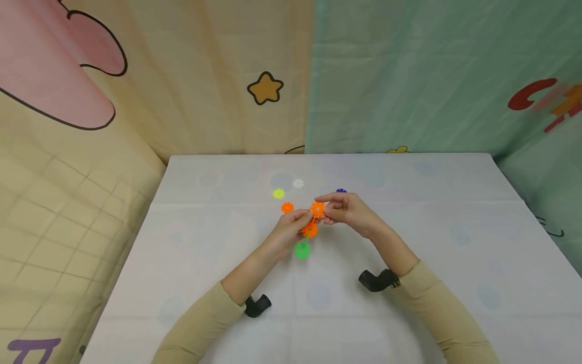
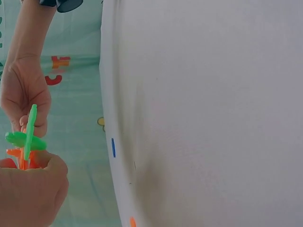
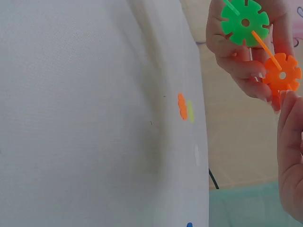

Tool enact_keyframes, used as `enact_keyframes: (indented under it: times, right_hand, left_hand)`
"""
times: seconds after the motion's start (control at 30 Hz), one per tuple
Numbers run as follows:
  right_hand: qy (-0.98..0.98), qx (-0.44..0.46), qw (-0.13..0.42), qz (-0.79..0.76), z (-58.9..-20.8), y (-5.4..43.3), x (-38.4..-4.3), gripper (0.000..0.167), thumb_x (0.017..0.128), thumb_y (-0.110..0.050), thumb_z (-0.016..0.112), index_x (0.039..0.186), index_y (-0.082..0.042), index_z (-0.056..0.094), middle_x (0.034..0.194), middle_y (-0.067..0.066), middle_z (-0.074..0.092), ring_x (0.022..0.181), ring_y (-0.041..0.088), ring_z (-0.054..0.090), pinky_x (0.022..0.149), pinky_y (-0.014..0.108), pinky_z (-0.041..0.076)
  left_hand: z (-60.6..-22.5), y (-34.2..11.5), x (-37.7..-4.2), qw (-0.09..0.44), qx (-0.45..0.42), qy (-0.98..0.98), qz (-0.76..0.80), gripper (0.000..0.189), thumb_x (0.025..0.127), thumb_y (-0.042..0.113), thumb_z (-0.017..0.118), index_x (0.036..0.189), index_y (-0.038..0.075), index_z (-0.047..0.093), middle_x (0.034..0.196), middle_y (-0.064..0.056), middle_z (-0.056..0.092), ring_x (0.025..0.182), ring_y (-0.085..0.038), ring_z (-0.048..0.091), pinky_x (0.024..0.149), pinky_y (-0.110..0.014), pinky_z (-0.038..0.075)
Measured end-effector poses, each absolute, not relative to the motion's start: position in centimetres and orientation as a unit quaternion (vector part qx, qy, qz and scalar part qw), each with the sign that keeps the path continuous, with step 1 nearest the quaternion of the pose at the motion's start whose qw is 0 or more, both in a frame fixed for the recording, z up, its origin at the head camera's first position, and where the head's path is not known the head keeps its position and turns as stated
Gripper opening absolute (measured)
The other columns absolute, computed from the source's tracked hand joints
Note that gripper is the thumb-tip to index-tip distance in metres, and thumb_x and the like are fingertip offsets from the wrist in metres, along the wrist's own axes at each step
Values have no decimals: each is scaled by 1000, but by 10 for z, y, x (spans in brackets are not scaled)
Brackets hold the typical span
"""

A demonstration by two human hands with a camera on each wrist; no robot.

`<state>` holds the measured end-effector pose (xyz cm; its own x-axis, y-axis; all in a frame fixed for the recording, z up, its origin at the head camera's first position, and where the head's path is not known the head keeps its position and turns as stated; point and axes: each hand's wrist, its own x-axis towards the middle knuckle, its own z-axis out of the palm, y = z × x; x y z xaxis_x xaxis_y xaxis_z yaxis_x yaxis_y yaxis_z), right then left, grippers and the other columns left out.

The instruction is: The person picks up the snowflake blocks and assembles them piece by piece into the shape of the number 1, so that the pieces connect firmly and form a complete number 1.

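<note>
Above the table, my left hand (image 1: 285, 231) grips a joined piece of notched plastic snowflake discs. An orange disc (image 1: 310, 230) sits beside its fingers, and a green disc (image 1: 302, 250) hangs at the lower end. Facing it from the right, my right hand (image 1: 349, 210) pinches the upper orange disc (image 1: 317, 209) between thumb and fingers. The left wrist view shows two green discs (image 2: 29, 135) slotted crosswise. In the right wrist view, a green disc (image 3: 245, 23) and an orange disc (image 3: 282, 75) show their round centre holes. Fingers hide part of the joints.
Loose on the white table (image 1: 454, 253) lie an orange disc (image 1: 287, 207), a yellow disc (image 1: 279, 193), a white disc (image 1: 298, 183) and a blue disc (image 1: 341, 190), partly behind the right hand. Printed curtains (image 1: 400, 76) hang behind the table. Black mounts (image 1: 376, 280) sit at both wrists.
</note>
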<state>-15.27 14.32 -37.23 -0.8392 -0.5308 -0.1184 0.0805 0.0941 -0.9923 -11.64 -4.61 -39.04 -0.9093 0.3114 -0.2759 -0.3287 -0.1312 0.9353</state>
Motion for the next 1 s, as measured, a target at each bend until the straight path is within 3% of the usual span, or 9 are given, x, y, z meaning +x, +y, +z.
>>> enact_keyframes:
  times: [0.17, 0.3, 0.47, 0.77, 1.0]
  right_hand:
    - [704, -160, 238, -650, -375, 143, -154, 35, 93, 3, 50, 127, 12, 47, 83, 6, 67, 70, 14, 64, 77, 38, 53]
    - [710, -159, 242, -642, -375, 140, -153, 34, 93, 4, 49, 126, 11, 48, 82, 6, 66, 71, 16, 64, 79, 41, 52]
    - [713, -165, 250, -634, -376, 137, -154, 34, 93, 4, 49, 126, 9, 50, 83, 17, 64, 73, 24, 64, 80, 45, 51]
    - [716, -170, 257, -627, -380, 137, -155, 34, 93, -1, 52, 126, 8, 51, 81, 14, 66, 69, 15, 61, 73, 33, 54]
    - [721, -180, 274, -610, -383, 138, -155, 34, 93, -1, 52, 126, 7, 51, 82, 14, 66, 73, 23, 62, 78, 42, 53]
  left_hand:
    - [-391, -47, -119, 216, -11, 614, 759, 32, 99, 14, 47, 117, -11, 55, 87, 2, 60, 73, -11, 49, 63, -19, 39]
    - [-392, -48, -121, 218, -11, 608, 763, 31, 98, 11, 48, 118, -12, 53, 88, 1, 63, 80, -11, 56, 69, -18, 45]
    - [-392, -49, -122, 215, -5, 616, 758, 29, 97, 10, 49, 115, -12, 53, 88, -1, 61, 81, -13, 57, 71, -19, 48]
    - [-392, -51, -126, 222, -25, 620, 752, 26, 97, 11, 50, 115, -7, 53, 94, -6, 63, 84, -14, 59, 76, -22, 50]
    - [-396, -51, -123, 230, -34, 613, 755, 25, 97, 7, 49, 116, -8, 52, 106, -13, 60, 87, -14, 60, 85, -28, 50]
